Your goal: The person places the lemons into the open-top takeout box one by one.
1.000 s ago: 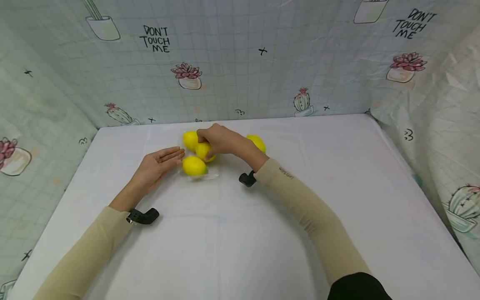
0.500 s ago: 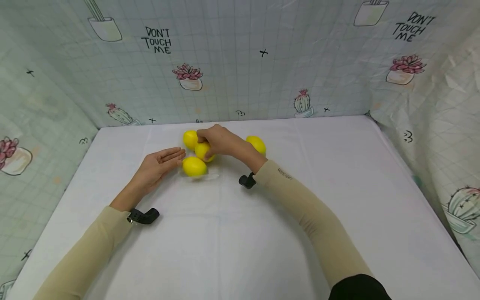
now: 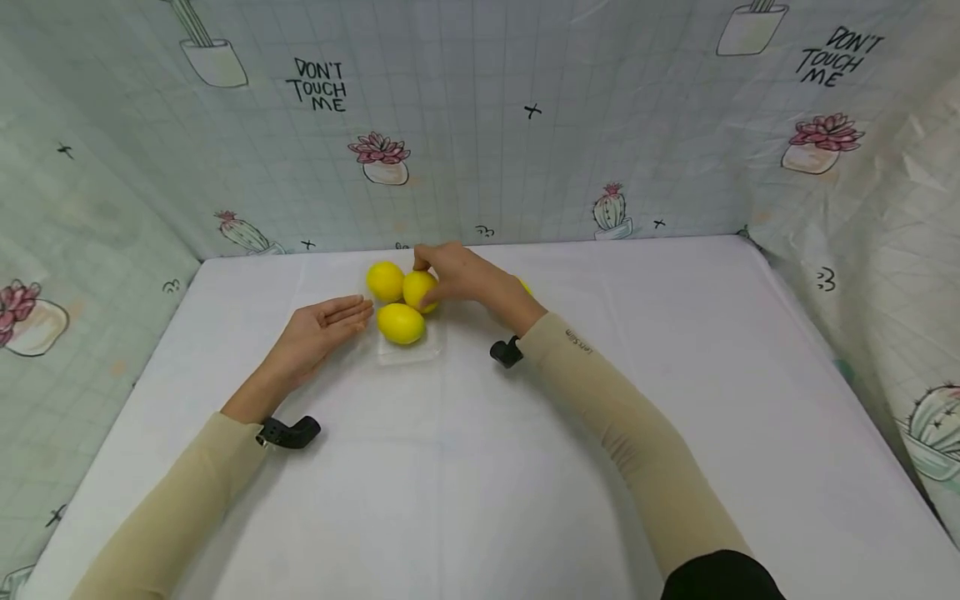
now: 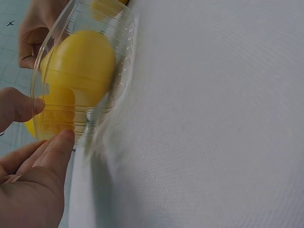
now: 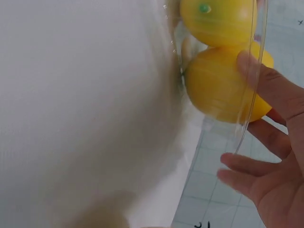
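Observation:
Three yellow lemons sit close together in a clear plastic container towards the back of the table. My right hand (image 3: 467,277) pinches the right-hand lemon (image 3: 417,289) between thumb and fingers; in the right wrist view the thumb lies on that lemon (image 5: 213,85) at the container's rim. Beside it are the back-left lemon (image 3: 385,282) and the front lemon (image 3: 401,323). My left hand (image 3: 315,337) stands at the container's left side with fingers extended. The left wrist view shows its thumb at the rim and its fingertips against the wall of the clear container (image 4: 126,66).
Another lemon (image 3: 526,285) shows just behind the right wrist, mostly hidden. A white cloth covers the table (image 3: 450,467). A patterned curtain (image 3: 480,125) rises directly behind the table's back edge and along both sides.
My right hand has shifted slightly right with its lemon. The front lemon has moved right and a little back, showing more of the container's front. My left hand is nearly still.

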Demonstrator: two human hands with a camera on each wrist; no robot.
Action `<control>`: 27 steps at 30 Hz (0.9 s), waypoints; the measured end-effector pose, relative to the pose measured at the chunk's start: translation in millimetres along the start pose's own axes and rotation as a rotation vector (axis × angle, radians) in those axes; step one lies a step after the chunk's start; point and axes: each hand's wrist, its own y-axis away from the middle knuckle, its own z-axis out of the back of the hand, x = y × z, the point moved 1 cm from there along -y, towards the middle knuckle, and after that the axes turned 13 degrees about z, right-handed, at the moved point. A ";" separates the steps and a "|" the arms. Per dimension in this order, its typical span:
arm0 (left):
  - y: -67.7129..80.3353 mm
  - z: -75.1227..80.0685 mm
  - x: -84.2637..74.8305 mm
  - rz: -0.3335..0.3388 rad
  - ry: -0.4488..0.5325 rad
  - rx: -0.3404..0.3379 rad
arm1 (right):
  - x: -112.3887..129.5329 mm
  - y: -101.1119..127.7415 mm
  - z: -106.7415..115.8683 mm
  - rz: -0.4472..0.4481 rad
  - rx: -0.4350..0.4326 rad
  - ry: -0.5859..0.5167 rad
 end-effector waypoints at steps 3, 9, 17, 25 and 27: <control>0.5 0.5 -2.9 0.018 -0.003 -0.004 | -4.0 1.9 2.6 0.018 -0.005 -0.018; 0.0 0.9 -3.7 0.039 -0.008 -0.008 | -6.4 0.8 3.5 0.024 0.007 0.024; -5.0 -1.1 -4.4 0.027 -0.037 -0.014 | -3.1 -2.6 4.2 0.028 0.039 0.097; -1.1 -0.9 -4.9 0.040 -0.065 -0.038 | -3.2 0.1 1.3 0.013 0.020 0.080; 0.4 -1.2 -4.8 0.035 -0.067 -0.047 | -2.5 3.6 1.3 0.002 0.017 0.064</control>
